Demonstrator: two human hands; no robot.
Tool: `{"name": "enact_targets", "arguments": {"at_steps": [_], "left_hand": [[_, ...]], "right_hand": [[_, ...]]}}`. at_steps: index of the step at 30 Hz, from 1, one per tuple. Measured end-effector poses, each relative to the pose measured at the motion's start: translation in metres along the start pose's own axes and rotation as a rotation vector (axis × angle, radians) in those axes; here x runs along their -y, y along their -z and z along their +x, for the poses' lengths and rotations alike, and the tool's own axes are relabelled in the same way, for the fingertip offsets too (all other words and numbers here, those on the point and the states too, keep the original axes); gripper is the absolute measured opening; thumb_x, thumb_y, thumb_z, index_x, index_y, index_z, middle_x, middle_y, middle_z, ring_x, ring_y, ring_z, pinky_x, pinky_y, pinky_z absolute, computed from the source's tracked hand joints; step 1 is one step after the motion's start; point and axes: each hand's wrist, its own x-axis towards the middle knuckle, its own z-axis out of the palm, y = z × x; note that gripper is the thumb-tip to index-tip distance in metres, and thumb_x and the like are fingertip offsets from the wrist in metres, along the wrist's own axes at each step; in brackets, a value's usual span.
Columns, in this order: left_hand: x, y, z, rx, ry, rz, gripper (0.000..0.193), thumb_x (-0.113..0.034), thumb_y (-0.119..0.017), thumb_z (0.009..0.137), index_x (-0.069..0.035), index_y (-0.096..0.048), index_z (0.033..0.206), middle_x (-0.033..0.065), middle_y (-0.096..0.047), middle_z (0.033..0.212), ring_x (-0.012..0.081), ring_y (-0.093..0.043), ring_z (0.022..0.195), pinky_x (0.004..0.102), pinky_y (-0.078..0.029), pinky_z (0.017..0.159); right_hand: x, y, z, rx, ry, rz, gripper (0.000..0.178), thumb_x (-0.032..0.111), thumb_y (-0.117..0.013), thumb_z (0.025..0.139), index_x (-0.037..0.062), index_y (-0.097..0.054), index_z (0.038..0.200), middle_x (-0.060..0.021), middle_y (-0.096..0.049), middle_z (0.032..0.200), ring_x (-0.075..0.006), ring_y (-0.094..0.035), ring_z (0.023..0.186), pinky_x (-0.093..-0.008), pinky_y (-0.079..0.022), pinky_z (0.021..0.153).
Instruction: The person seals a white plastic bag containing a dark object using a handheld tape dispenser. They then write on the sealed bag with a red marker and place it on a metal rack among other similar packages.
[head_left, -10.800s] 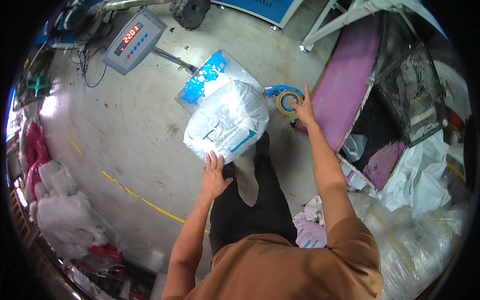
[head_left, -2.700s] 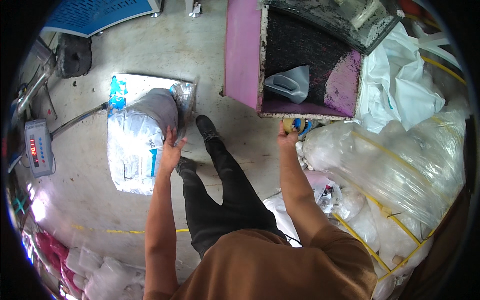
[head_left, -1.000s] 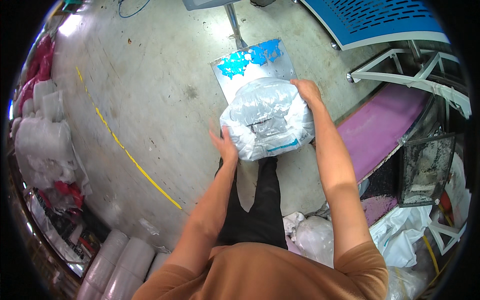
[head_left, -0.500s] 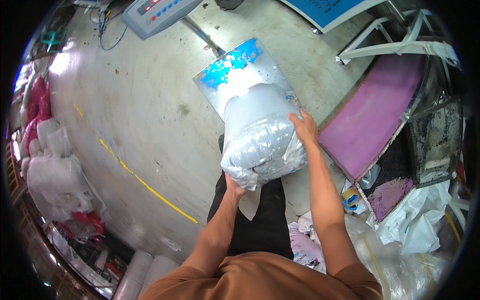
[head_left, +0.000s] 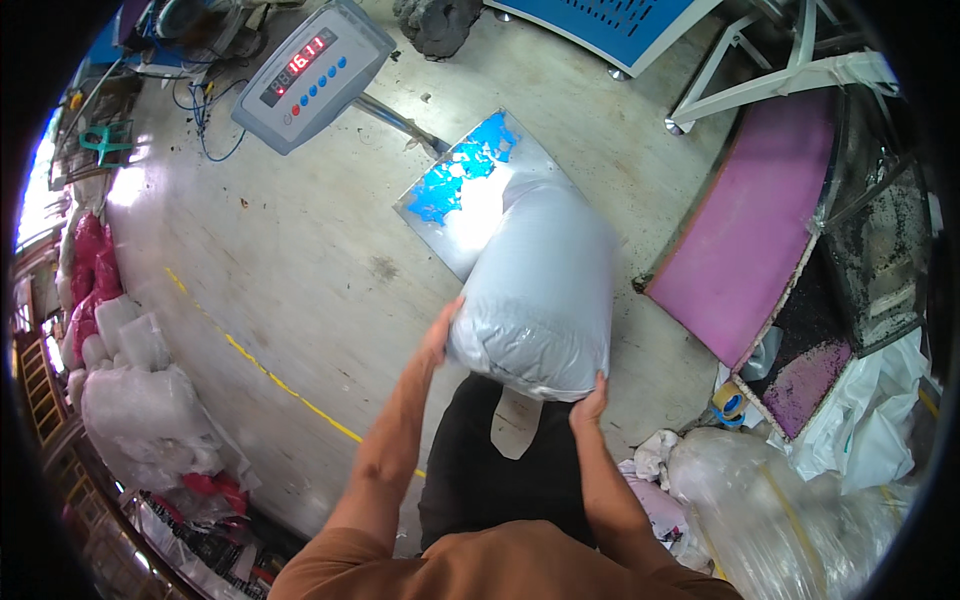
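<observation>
Silvery-grey plastic covers the sack (head_left: 540, 285), which lies partly over the scale platform (head_left: 465, 205). Compared with half a second ago, the right hand (head_left: 590, 402) has shifted from its flank to the near right corner. The left hand (head_left: 440, 335) presses the left side; both grip the sack between them. Its long axis runs from platform toward the black trousers (head_left: 458, 460). The sack hides the platform's near edge; whether its near end is lifted cannot be told.

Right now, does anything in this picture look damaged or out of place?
Yes. The blue covering on the scale platform is patchy, with bare metal showing, so it looks worn. The grey bag extends past the platform's near side, so it looks off-centre.
</observation>
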Motion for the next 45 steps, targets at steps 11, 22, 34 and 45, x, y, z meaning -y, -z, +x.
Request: {"name": "enact_targets", "arguments": {"at_steps": [11, 22, 34, 45], "left_hand": [[-0.123, 0.037, 0.008, -0.187, -0.313, 0.838, 0.074, -0.037, -0.063, 0.098, 0.009, -0.040, 0.151, 0.0285, -0.055, 0.145, 0.0358, -0.053, 0.136, 0.0408, -0.041, 0.111], [0.080, 0.183, -0.225, -0.659, -0.131, 0.865, 0.030, -0.023, -0.082, 0.085, 0.003, -0.067, 0.082, 0.0159, -0.071, 0.077, 0.0261, -0.067, 0.068, 0.0419, -0.055, 0.060], [0.071, 0.162, -0.234, -0.745, -0.505, 0.557, 0.024, -0.012, -0.075, 0.082, 0.007, -0.069, 0.094, 0.0209, -0.071, 0.091, 0.0318, -0.065, 0.085, 0.0454, -0.052, 0.080], [0.059, 0.090, -0.237, -0.371, -0.445, 0.467, 0.016, -0.018, -0.073, 0.087, -0.005, -0.066, 0.083, 0.0026, -0.057, 0.067, 0.0138, -0.049, 0.052, 0.0329, -0.038, 0.046]], "right_hand": [[-0.103, -0.193, -0.092, 0.645, -0.381, -0.232, 0.091, 0.049, -0.058, 0.103, 0.0036, -0.009, 0.164, -0.0117, -0.032, 0.164, -0.0280, -0.032, 0.152, -0.0472, -0.022, 0.123], [0.047, 0.107, -0.066, 0.428, 0.138, -1.464, 0.033, 0.033, -0.079, 0.088, 0.0036, -0.068, 0.078, -0.0043, -0.060, 0.067, -0.0161, -0.049, 0.059, -0.0390, -0.043, 0.054], [0.050, 0.266, -0.275, 0.688, -0.135, -0.944, 0.034, 0.024, -0.071, 0.093, -0.0008, -0.072, 0.117, -0.0117, -0.074, 0.111, -0.0251, -0.071, 0.097, -0.0407, -0.057, 0.085], [0.075, 0.273, -0.305, 0.477, -0.205, -0.555, 0.035, 0.022, -0.064, 0.100, -0.0026, -0.065, 0.125, -0.0140, -0.072, 0.117, -0.0249, -0.070, 0.100, -0.0412, -0.058, 0.086]]}}
